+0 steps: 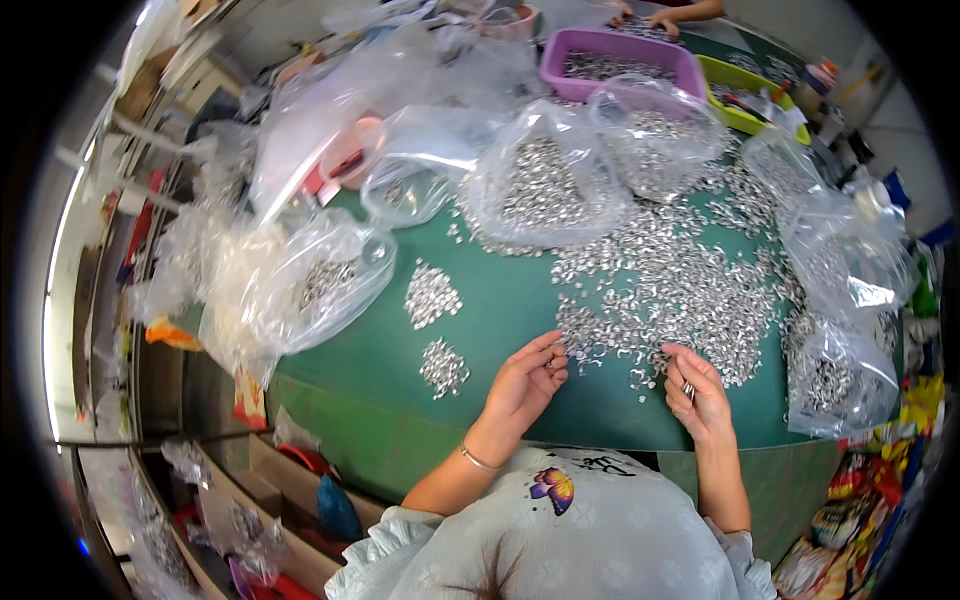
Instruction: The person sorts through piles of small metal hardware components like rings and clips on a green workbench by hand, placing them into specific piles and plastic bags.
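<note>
Many small silvery metal pieces (690, 300) are spread in a broad, loose layer over the right half of a green tabletop (505, 305), and both hands are held at its near edge. The left hand (525, 382) is placed at the near left corner of the spread, palm turned inward, with the fingers curled and the fingertips drawn narrowly towards the thumb; whether a piece is pinched there cannot be told. The right hand (703, 395) is held farther right, with the index finger and thumb near the pieces and the other fingers folded around a shiny silvery item (688, 390), whose shape is too small to be made out. To the left of the left hand, two small heaps are set apart from the spread: an upper heap (433, 295) and, just below it, a lower heap (443, 369). More pieces are contained in a clear plastic bag (545, 190) beyond the spread, in a left-hand bag (325, 280) and in a right-hand bag (840, 385). At the far side, a purple tub (553, 72) is filled with similar pieces, and a yellow-green tray (740, 122) is placed beside it. Behind the tub, a co-worker's hands (664, 20) are seen over further pieces.
</note>
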